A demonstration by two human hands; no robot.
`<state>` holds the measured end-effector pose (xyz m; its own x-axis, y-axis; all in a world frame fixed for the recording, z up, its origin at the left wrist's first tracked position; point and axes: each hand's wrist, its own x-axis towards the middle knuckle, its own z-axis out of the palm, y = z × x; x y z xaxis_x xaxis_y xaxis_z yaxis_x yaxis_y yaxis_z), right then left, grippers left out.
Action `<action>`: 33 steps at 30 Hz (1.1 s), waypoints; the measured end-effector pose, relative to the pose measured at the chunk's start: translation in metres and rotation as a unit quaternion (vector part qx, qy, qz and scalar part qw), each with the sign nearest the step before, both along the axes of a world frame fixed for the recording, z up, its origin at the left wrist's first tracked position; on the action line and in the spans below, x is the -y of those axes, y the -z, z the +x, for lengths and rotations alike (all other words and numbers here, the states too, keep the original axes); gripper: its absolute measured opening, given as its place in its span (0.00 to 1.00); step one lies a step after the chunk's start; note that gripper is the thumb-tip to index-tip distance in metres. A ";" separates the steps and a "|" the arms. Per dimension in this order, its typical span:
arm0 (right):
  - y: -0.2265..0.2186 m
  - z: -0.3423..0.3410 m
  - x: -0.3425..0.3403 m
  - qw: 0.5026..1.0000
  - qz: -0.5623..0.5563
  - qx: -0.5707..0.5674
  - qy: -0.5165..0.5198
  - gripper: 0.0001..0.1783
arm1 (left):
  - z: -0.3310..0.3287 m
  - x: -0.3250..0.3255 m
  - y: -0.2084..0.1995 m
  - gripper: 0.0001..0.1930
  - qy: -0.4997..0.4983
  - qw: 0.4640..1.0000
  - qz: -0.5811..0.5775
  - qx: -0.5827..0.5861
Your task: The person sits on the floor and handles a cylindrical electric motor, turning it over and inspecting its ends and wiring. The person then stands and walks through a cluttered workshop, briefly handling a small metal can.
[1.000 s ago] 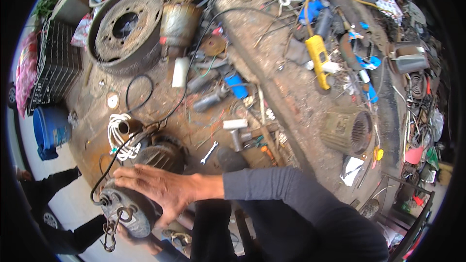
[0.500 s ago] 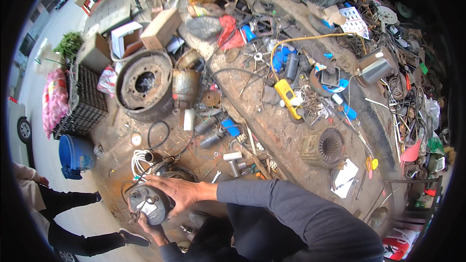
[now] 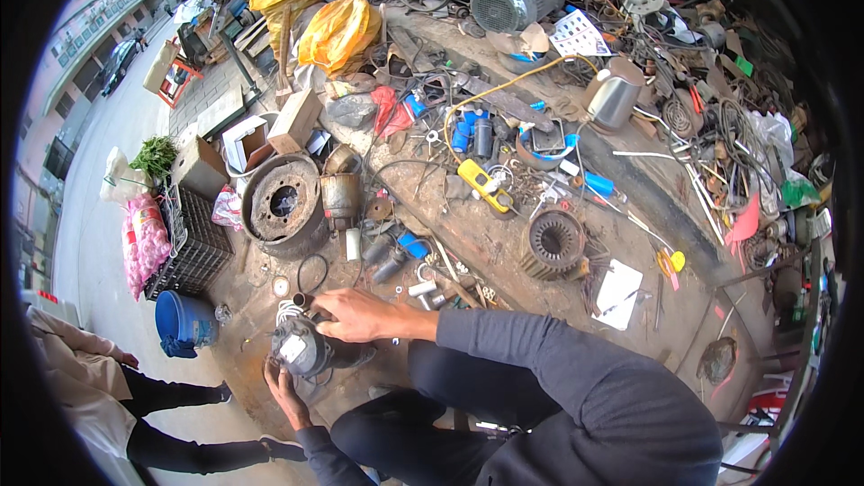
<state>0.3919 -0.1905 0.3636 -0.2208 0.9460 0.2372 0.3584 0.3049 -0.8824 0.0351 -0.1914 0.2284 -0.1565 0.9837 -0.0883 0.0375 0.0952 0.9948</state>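
Note:
A dark, rounded electric pump (image 3: 301, 351) with a pale label on its end lies on the dirty ground in front of me, tilted toward me. My left hand (image 3: 288, 393) cups the near-left edge of its end, thumb and fingers against the casing. My right hand (image 3: 360, 315) grips the far-right side, beside a short pipe stub (image 3: 301, 301); its fingertips are partly hidden. A coil of white cable (image 3: 286, 313) lies just behind the pump.
A rusty wheel rim (image 3: 281, 202), a motor stator (image 3: 553, 238), a yellow multimeter (image 3: 484, 185) and a steel kettle (image 3: 616, 94) lie around. A blue bucket (image 3: 184, 319) stands left, near a standing person (image 3: 81, 369). Scrap is heaped at right.
My view has shifted, showing more of the street and the far side. The pump's labelled end has turned somewhat, and my right hand has moved from its top to the pipe-stub side.

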 end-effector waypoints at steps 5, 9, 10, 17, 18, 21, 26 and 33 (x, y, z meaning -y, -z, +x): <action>-0.056 -0.040 0.031 0.992 0.062 -0.108 -0.007 0.20 | 0.009 0.040 -0.100 0.23 -0.085 0.977 0.101 -0.167; -0.049 -0.085 0.051 0.959 -0.145 -0.240 -0.030 0.25 | 0.097 0.087 -0.177 0.22 -0.077 0.953 0.196 -0.217; -0.041 -0.088 0.055 0.906 -0.273 -0.307 -0.100 0.22 | 0.123 0.094 -0.183 0.22 -0.044 0.936 0.252 -0.240; 0.025 -0.061 0.055 0.716 -0.405 -0.556 -0.122 0.22 | 0.214 0.045 -0.124 0.28 0.200 0.957 0.175 -0.119; 0.029 -0.062 0.047 0.716 -0.395 -0.565 -0.110 0.22 | 0.215 0.036 -0.115 0.28 0.214 0.957 0.172 -0.099; 0.046 -0.058 0.025 0.717 -0.378 -0.581 -0.077 0.22 | 0.223 0.014 -0.096 0.27 0.175 0.972 0.154 -0.031; 0.062 -0.053 -0.002 0.724 -0.368 -0.581 -0.052 0.22 | 0.241 -0.013 -0.097 0.26 0.163 0.977 0.138 -0.023; 0.065 -0.053 -0.009 0.729 -0.366 -0.577 -0.044 0.22 | 0.242 -0.022 -0.109 0.26 0.186 0.972 0.142 -0.021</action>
<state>0.3389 -0.1812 0.2989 -0.3407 0.9066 -0.2489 -0.7442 -0.4218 -0.5179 0.2775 -0.1693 0.3375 0.2171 0.9568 0.1934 0.0589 -0.2106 0.9758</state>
